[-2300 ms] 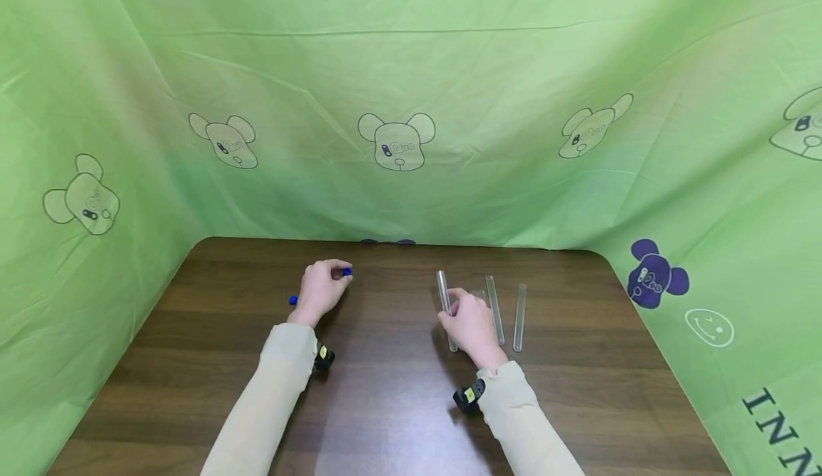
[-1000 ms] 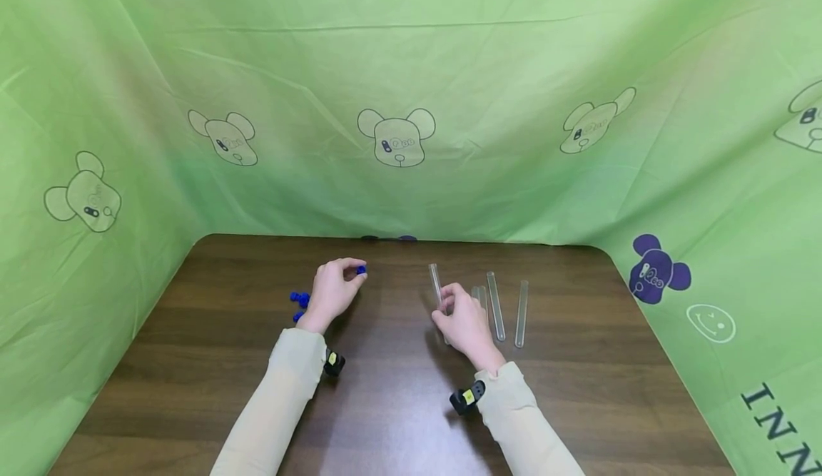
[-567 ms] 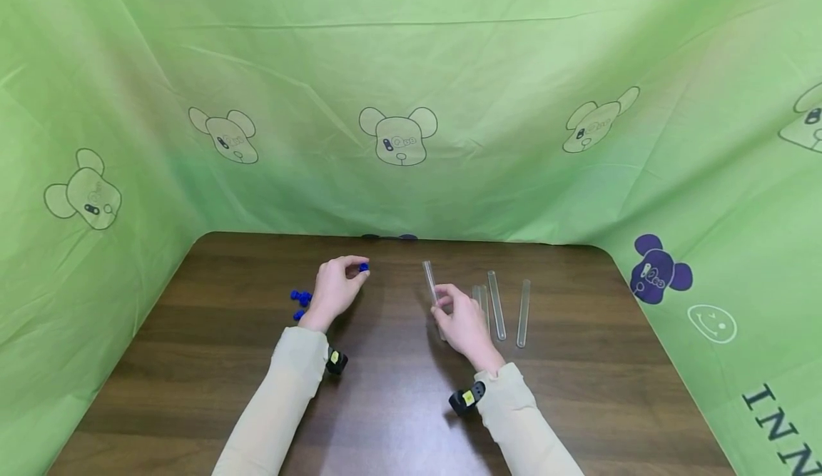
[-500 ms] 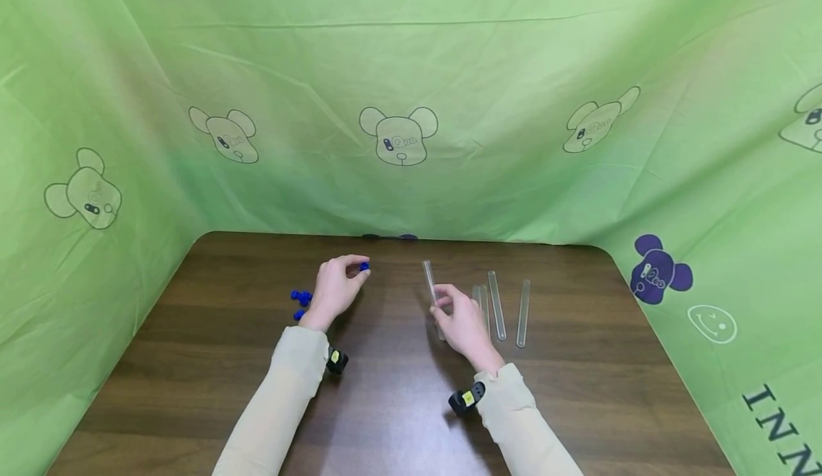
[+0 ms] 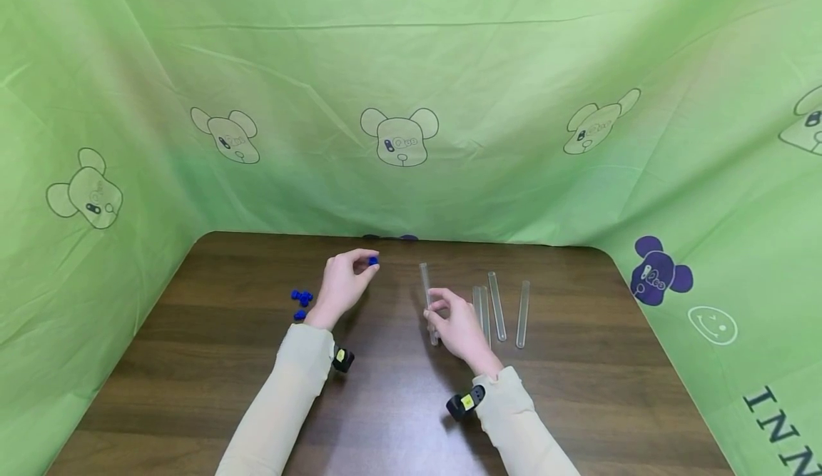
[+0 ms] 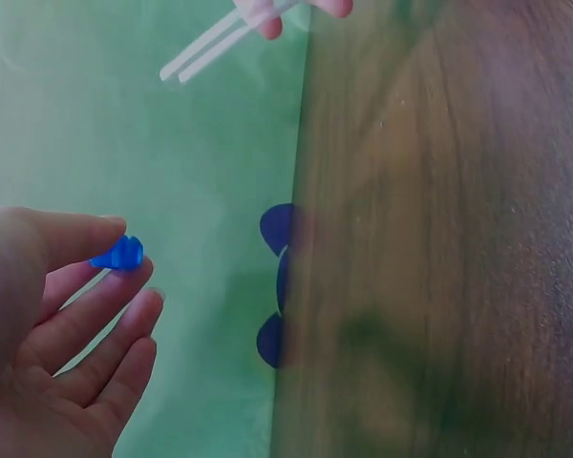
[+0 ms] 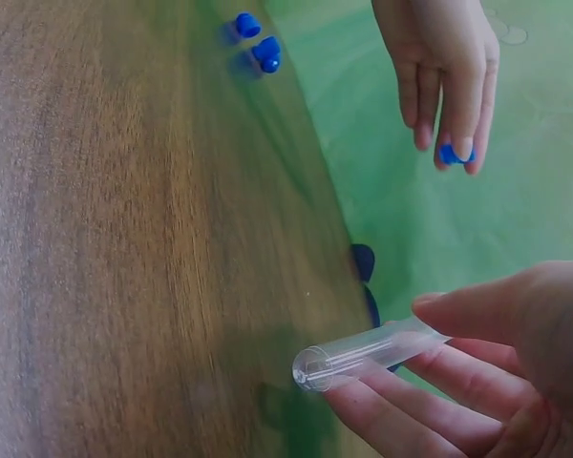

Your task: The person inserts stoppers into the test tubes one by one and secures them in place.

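Between thumb and index finger, my left hand [image 5: 342, 283] pinches a small blue test tube stopper [image 6: 122, 253], raised over the far part of the table. A short way to its right, my right hand [image 5: 459, 325] grips a clear test tube [image 5: 424, 280] with thumb and fingers. The tube tilts, its upper end leaning toward the far edge. In the right wrist view its near end [image 7: 312, 369] looks rounded. A gap separates stopper and tube. Several more blue stoppers [image 5: 303, 297] lie left of my left wrist.
Right of my right hand several clear test tubes [image 5: 497, 308] lie on the brown wooden table [image 5: 385, 404], one of them [image 5: 523, 315] farther right. A green printed cloth [image 5: 398, 198] hangs along the table's back and sides. Each wrist wears a small black camera [image 5: 343, 359].
My left hand has moved right and away from the loose stoppers, uncovering them, still pinching one. My right hand has shifted slightly left with the test tube, showing more of the tubes behind it.
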The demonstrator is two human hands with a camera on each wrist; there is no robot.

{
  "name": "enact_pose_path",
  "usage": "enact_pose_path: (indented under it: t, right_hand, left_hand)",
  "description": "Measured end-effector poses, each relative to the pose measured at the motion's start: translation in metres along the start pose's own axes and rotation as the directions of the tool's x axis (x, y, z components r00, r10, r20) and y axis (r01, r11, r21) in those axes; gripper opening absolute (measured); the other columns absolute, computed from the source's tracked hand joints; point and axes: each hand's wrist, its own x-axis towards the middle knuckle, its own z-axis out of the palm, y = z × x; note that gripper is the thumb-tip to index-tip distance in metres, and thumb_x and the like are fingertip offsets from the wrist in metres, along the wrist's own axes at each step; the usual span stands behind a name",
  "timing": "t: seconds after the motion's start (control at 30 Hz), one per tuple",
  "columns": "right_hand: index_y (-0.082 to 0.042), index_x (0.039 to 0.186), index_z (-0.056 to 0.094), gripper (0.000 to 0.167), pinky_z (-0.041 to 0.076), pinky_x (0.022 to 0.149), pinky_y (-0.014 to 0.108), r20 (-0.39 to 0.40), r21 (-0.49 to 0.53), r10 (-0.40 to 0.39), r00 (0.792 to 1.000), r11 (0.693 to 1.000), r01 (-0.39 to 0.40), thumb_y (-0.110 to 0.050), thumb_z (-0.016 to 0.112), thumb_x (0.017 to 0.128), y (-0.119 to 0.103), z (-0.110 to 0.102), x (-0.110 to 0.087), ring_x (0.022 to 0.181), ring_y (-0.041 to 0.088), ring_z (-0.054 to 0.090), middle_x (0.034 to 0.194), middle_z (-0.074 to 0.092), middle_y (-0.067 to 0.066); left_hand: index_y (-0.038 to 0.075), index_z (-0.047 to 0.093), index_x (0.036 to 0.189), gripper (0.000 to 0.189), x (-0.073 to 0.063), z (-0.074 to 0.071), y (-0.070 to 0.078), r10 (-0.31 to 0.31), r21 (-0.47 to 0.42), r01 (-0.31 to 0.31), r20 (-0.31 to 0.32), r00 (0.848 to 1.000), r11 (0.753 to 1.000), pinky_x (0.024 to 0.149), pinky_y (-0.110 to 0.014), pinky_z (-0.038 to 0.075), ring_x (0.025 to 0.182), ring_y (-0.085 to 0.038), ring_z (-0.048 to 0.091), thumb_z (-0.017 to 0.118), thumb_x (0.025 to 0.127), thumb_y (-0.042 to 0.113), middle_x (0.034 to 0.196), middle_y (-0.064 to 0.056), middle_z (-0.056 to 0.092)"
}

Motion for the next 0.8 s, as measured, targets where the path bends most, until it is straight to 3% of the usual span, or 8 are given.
enact_pose_path:
  t: [0.27, 0.8]
  right_hand:
    - [0.003, 0.129, 0.062, 0.039, 0.058, 0.054, 0.032, 0.032, 0.091, 0.023, 0.999, 0.995, -0.025, 0.006, 0.07, 0.091, -0.003, 0.002, -0.002, 0.063, 0.022, 0.068, 0.092, 0.071, 0.011]
    - [0.004, 0.13, 0.062, 0.04, 0.06, 0.057, 0.032, 0.076, 0.156, 0.004, 0.997, 0.988, -0.016, 0.007, 0.071, 0.091, -0.014, 0.003, -0.005, 0.066, 0.027, 0.072, 0.093, 0.071, 0.012]
  left_hand:
    - [0.011, 0.076, 0.118, 0.024, 0.002, 0.002, 0.007, 0.028, -0.027, -0.028, 0.006, 1.0, 0.999, 0.082, -0.035, 0.057, 0.089, -0.018, 0.07, 0.075, 0.095, 0.013, 0.097, -0.001, 0.075]
    - [0.012, 0.077, 0.12, 0.024, 0.01, 0.002, 0.018, 0.046, -0.056, -0.047, -0.011, 0.999, 0.997, 0.083, -0.032, 0.057, 0.09, -0.015, 0.071, 0.073, 0.097, 0.019, 0.1, -0.001, 0.076]
